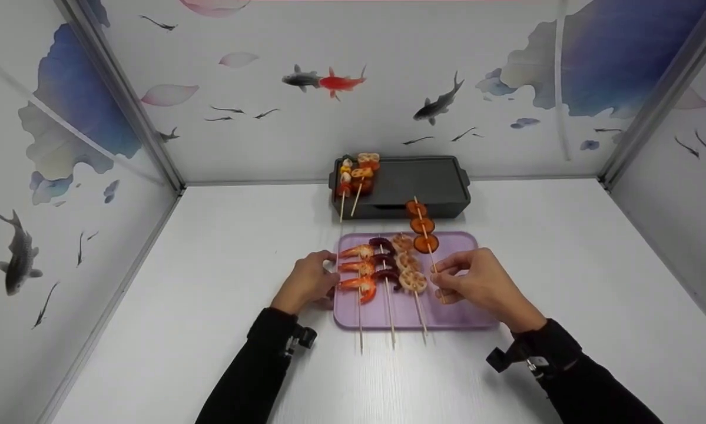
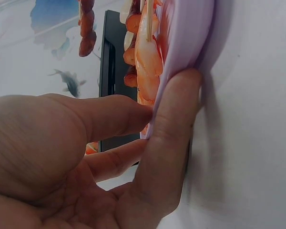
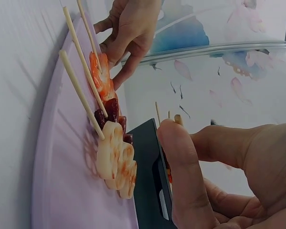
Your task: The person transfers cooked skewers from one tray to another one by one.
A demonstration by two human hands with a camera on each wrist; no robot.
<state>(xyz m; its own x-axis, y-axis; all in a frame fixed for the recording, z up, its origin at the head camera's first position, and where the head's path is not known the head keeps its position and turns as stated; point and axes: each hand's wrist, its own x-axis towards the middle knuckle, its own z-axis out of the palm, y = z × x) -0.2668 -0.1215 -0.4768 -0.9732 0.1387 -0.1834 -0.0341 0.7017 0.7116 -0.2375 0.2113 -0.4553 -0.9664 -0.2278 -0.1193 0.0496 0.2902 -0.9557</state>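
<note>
Fish-painted walls (image 1: 358, 132) surround a white desk (image 1: 241, 235). The right hand (image 1: 479, 282) pinches a 3-slice skewer (image 1: 422, 226) in its fingers (image 3: 183, 162) over the purple tray (image 1: 456, 247), long axis pointing just short of 12 o'clock, toward the black grill (image 1: 417, 179); the left hand's (image 1: 308, 282) fingers pinch the tray's 9 o'clock edge.

I am reading no text, label, brand, number or sign anywhere: none is showing on the black grill (image 1: 414, 181) at my twelve o'clock, the lilac tray (image 1: 467, 312) nearer me, or the fish-painted wall (image 1: 353, 132) beyond.
</note>
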